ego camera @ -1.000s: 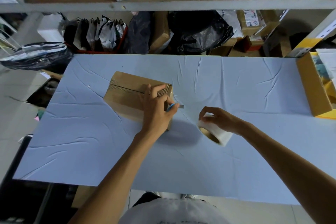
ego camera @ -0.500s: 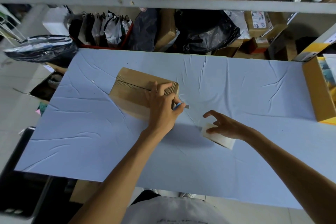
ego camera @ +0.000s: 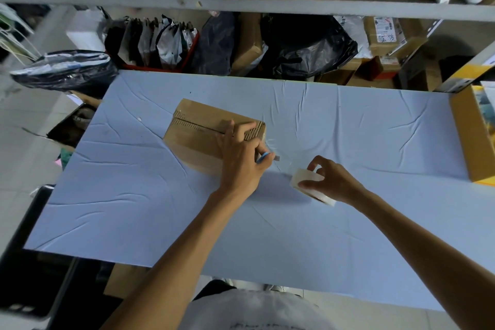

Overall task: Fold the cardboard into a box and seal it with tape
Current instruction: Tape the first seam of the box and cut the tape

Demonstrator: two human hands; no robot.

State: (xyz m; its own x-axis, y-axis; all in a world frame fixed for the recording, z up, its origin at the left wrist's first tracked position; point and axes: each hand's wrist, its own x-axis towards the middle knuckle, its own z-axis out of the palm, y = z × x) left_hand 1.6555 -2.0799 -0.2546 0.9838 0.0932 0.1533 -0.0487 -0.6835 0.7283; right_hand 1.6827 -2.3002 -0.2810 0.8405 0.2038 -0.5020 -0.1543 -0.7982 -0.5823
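A folded brown cardboard box (ego camera: 199,133) lies on the light blue table (ego camera: 134,209), its top flaps closed along a seam. My left hand (ego camera: 241,161) rests on the box's right end and grips a small blue-handled cutter (ego camera: 266,157) whose blade points right. A strip of clear tape (ego camera: 281,158) stretches from the box's right end to the white tape roll (ego camera: 312,186). My right hand (ego camera: 332,182) holds that roll low over the table, right of the box.
A yellow-sided carton (ego camera: 474,139) stands at the table's right edge. Behind the table a shelf unit (ego camera: 241,5) holds black bags, parcels and a red basket. A dark bag (ego camera: 64,68) lies at the far left. An open box sits on the floor to the left.
My right hand has lowered the tape roll from a tilted, raised hold down toward the table. My left hand and the box have stayed in place.
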